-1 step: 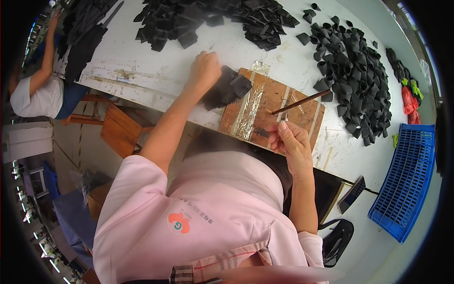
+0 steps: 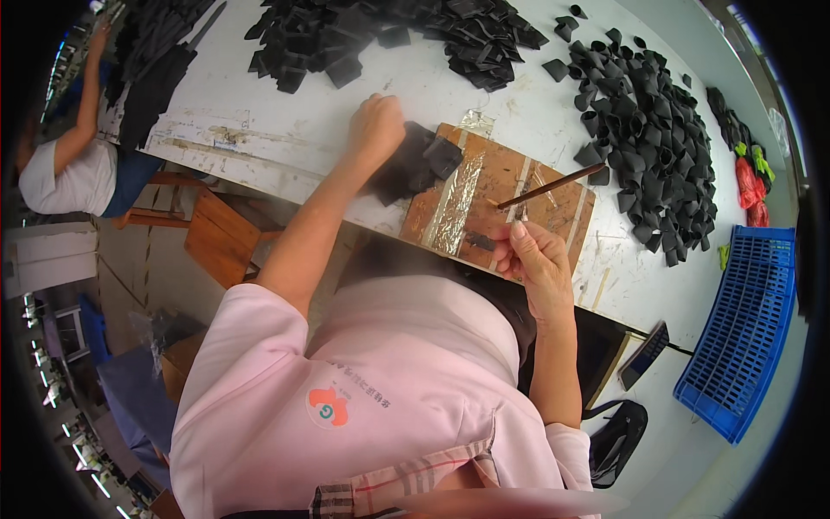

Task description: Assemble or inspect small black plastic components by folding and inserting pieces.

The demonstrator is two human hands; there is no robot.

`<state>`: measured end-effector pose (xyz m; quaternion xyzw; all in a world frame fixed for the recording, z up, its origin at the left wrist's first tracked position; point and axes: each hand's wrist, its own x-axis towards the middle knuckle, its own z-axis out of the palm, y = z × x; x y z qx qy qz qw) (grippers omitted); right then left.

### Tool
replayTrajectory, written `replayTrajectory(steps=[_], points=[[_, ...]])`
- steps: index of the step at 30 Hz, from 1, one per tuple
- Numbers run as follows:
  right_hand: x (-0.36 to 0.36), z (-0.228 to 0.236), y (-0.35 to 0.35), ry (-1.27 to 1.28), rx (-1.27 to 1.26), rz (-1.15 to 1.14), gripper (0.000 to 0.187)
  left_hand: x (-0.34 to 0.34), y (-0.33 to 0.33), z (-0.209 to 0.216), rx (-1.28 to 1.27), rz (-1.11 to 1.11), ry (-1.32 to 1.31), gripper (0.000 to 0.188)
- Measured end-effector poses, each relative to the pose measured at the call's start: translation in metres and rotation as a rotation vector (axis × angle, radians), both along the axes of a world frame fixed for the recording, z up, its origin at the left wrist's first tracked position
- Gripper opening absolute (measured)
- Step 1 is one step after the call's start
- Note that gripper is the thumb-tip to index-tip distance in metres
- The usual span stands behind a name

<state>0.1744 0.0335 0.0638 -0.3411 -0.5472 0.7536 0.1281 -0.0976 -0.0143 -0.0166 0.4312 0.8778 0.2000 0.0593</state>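
My left hand [image 2: 377, 131] rests on the table with curled fingers, beside a small heap of black fabric pieces [image 2: 413, 163]. Whether it grips anything is hidden from view. Over the near right part of a brown wooden board [image 2: 494, 177], my right hand [image 2: 538, 259] has its thumb and fingers pinched together; what they may hold cannot be made out. A small dark piece [image 2: 480, 241] shows by its fingertips. Just beyond this hand a thin brown rod [image 2: 553, 186] slants up from the board. Shiny clear tape [image 2: 456, 203] covers the board's left part.
Piles of flat black pieces [image 2: 320, 39] lie at the far side. A large heap of folded black pieces [image 2: 648, 138] spreads on the right. A blue plastic basket [image 2: 739, 337] stands at the right edge. Another person [image 2: 73, 173] sits far left, near a wooden chair [image 2: 220, 238].
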Motion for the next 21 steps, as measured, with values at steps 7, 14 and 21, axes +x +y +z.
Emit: replayTrajectory(steps=[7,14,21], points=[[-0.002,-0.001,-0.004,-0.056,0.005,-0.037,0.032,0.011,0.003,0.006,0.343,-0.099,0.126,0.009],[-0.017,-0.002,-0.006,-0.029,-0.059,0.016,0.032,0.053,-0.008,0.043,0.784,-0.265,0.183,0.011],[-0.011,-0.011,-0.009,-0.036,-0.042,-0.004,0.032,0.062,-0.017,0.039,0.369,-0.236,-0.095,0.024]])
